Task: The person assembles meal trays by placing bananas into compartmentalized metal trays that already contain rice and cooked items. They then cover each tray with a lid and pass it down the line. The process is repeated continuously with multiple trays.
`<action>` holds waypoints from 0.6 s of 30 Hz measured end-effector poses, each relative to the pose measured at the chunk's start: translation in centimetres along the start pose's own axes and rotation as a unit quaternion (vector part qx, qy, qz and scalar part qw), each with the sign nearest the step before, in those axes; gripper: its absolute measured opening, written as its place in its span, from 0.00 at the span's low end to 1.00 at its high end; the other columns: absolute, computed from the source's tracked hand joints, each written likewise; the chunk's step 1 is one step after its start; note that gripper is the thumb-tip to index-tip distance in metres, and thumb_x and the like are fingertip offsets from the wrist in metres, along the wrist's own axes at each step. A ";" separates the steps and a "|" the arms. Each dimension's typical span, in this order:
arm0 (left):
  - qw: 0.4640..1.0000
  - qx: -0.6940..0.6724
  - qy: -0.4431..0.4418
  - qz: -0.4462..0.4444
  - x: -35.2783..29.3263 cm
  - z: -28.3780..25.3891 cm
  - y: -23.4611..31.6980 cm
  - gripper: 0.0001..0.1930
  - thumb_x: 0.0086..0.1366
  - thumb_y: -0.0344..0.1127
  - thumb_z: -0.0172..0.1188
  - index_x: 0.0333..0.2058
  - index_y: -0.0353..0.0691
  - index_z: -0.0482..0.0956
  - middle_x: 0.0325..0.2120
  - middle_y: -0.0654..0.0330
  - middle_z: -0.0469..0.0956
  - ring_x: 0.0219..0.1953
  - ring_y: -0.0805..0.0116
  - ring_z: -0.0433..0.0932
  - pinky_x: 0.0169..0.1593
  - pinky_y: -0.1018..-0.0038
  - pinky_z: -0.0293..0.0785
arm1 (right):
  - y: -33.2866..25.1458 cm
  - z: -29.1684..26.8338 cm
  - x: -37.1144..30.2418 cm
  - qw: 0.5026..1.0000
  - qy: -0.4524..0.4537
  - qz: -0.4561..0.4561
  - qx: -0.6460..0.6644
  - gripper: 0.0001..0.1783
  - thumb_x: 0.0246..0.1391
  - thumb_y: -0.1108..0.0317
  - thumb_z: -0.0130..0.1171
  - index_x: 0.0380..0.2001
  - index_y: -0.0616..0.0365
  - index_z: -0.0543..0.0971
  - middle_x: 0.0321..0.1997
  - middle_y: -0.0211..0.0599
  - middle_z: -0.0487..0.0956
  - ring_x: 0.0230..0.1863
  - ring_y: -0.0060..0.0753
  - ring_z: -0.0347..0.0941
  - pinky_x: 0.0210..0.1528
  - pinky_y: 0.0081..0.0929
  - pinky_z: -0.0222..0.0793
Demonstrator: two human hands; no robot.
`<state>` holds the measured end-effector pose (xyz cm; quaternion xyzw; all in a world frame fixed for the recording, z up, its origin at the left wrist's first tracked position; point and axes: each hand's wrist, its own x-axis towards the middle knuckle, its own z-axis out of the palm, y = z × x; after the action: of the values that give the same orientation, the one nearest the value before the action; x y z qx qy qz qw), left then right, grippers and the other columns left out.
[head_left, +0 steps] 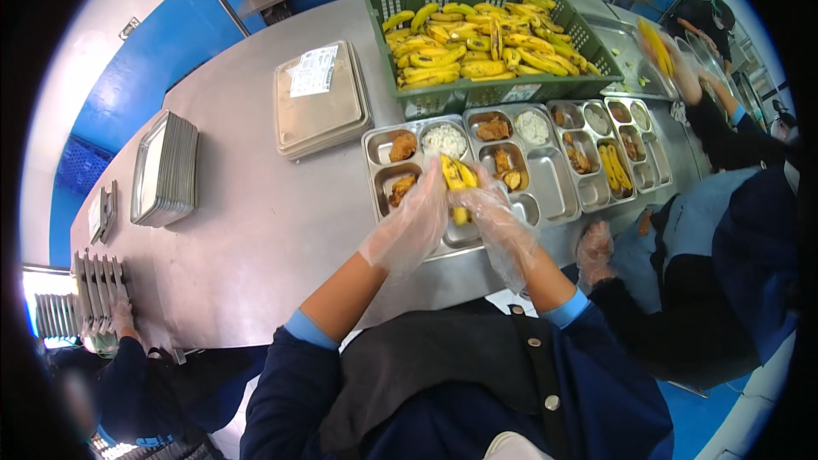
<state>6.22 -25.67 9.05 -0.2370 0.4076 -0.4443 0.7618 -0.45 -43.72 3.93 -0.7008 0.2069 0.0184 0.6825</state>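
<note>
Between my two hands, both in clear plastic gloves, are yellow bananas (457,172) held above a metal compartment tray (371,172). My left hand (415,215) wraps them from the left, and my right hand (501,226) closes on them from the right. Fried food (403,146) and white rice (445,141) fill some compartments of that tray. The tray beside it (552,183) carries rice and browned pieces too. Farther right, a third tray has bananas (614,167) lying in its long compartment. My hands hide part of the near tray.
A green crate (503,92) heaped with bananas stands behind the trays. Left of it lie stacked lidded trays (317,106), then a tall stack of trays (168,172). At right, a co-worker's gloved hand (596,251) is near the table edge; another hand holds bananas (654,47).
</note>
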 end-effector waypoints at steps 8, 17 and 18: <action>0.143 -0.899 0.051 -0.410 0.4 6.6 2.6 0.21 0.74 0.42 0.62 0.58 0.35 0.81 0.49 0.48 0.85 0.47 0.55 0.85 0.52 0.65 0.81 | -1.9 -2.5 1.4 0.899 -0.044 -0.094 -0.426 0.46 0.51 0.50 0.71 0.70 0.58 0.71 0.55 0.58 0.82 0.56 0.57 0.80 0.60 0.43 0.74; 0.180 -0.846 0.315 -0.391 14.2 16.8 9.3 0.12 0.68 0.35 0.65 0.49 0.43 0.85 0.40 0.54 0.85 0.44 0.53 0.83 0.50 0.59 0.80 | -15.3 -9.1 18.4 0.842 -0.054 -0.130 -0.521 0.28 0.59 0.49 0.62 0.53 0.58 0.84 0.57 0.53 0.83 0.62 0.52 0.77 0.64 0.43 0.70; 0.317 -0.801 0.318 -0.396 15.1 17.1 9.6 0.12 0.69 0.36 0.65 0.49 0.45 0.85 0.40 0.54 0.85 0.43 0.53 0.83 0.49 0.59 0.81 | -15.1 -9.3 19.6 0.803 -0.081 -0.152 -0.570 0.28 0.58 0.48 0.63 0.53 0.58 0.84 0.57 0.53 0.83 0.62 0.52 0.77 0.63 0.43 0.71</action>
<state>29.21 -34.11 5.46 -0.7053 0.6336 -0.1913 -0.2541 19.79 -58.08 12.84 -0.9821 -0.0063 0.0854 0.1678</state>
